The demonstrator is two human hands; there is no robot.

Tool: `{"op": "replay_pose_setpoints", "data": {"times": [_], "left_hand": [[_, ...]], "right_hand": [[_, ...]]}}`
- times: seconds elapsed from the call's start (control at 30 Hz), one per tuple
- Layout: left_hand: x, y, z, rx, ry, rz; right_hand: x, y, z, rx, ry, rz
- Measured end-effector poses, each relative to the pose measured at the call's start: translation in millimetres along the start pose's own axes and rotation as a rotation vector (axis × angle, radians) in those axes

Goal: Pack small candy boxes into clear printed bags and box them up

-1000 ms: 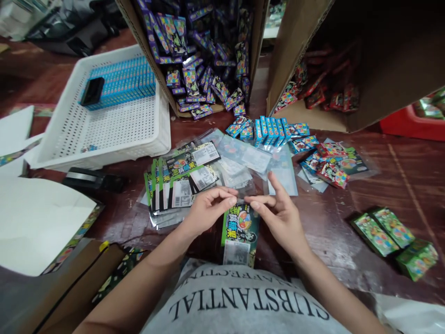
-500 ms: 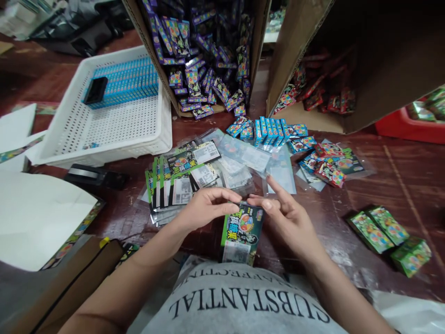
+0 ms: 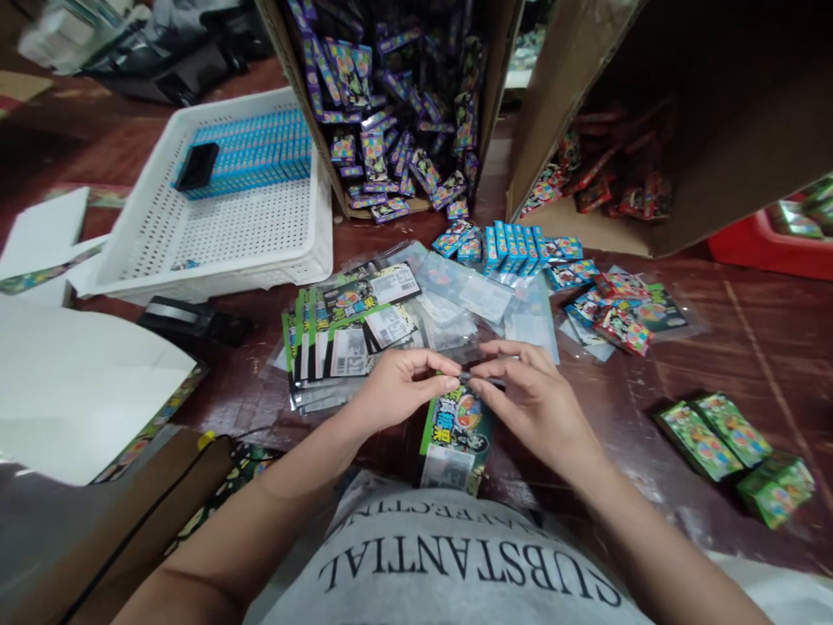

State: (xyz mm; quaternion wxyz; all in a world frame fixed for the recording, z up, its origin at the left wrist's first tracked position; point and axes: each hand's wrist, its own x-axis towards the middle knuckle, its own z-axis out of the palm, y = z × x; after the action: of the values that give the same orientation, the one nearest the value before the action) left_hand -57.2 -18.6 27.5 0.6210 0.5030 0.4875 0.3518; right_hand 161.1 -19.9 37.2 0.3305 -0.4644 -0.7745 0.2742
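A dark green printed candy bag [image 3: 454, 434] with a barcode label hangs in front of my shirt, its top edge between my two hands. My left hand [image 3: 415, 382] pinches that edge with thumb and fingertips. On the other side, my right hand [image 3: 524, 382] grips the same edge between thumb and fingers. The fingertips of both hands nearly meet there. Just beyond my left hand lies a fanned pile of similar flat bags [image 3: 351, 321], with clear plastic sleeves [image 3: 465, 282] overlapping it on the right.
Small blue boxes [image 3: 514, 247] and red packets [image 3: 625, 325] lie past my hands. Green boxes [image 3: 709, 438] sit at right. Behind stand a carton [image 3: 501, 95] of purple packets, another carton [image 3: 553, 95] of red ones, and a white basket [image 3: 260, 267] with blue boxes.
The fingers of my right hand have come down and closed on the bag's top edge; before, the index finger pointed up and away. The whole view has shifted slightly.
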Motion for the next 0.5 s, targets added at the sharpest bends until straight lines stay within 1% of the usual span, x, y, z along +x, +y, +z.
{"op": "replay_pose_setpoints", "data": {"times": [0.1,0.17,0.23,0.27,0.3,0.33,0.37,0.43,0.47,0.5], "left_hand": [[-7,-3,3.5,-0.045,0.028,-0.010],[-13,-5,8.1,-0.078,0.036,0.015],[-17,-6,7.6,-0.113,0.046,0.040],[-19,-4,2.4,-0.123,0.066,0.053],[-22,-1,-7.4,-0.117,0.102,0.069],[-27,4,-22.4,-0.092,0.161,0.086],[-36,10,-42.3,-0.050,0.246,0.101],[-65,25,-92.7,0.068,0.460,0.105],[-83,33,-119.6,0.118,0.581,0.074],[-102,39,-145.1,0.168,0.663,0.024]], "right_hand": [[-7,0,1,-0.104,0.081,-0.055],[-8,5,0,-0.162,0.072,-0.128],[-1,12,4,-0.206,-0.043,-0.242],[5,14,8,-0.206,-0.112,-0.295],[13,13,13,-0.193,-0.173,-0.332],[21,10,20,-0.165,-0.218,-0.348],[30,4,27,-0.127,-0.251,-0.348],[45,-13,40,-0.037,-0.288,-0.329],[49,-21,45,0.007,-0.297,-0.321],[52,-28,49,0.049,-0.309,-0.318]]}}
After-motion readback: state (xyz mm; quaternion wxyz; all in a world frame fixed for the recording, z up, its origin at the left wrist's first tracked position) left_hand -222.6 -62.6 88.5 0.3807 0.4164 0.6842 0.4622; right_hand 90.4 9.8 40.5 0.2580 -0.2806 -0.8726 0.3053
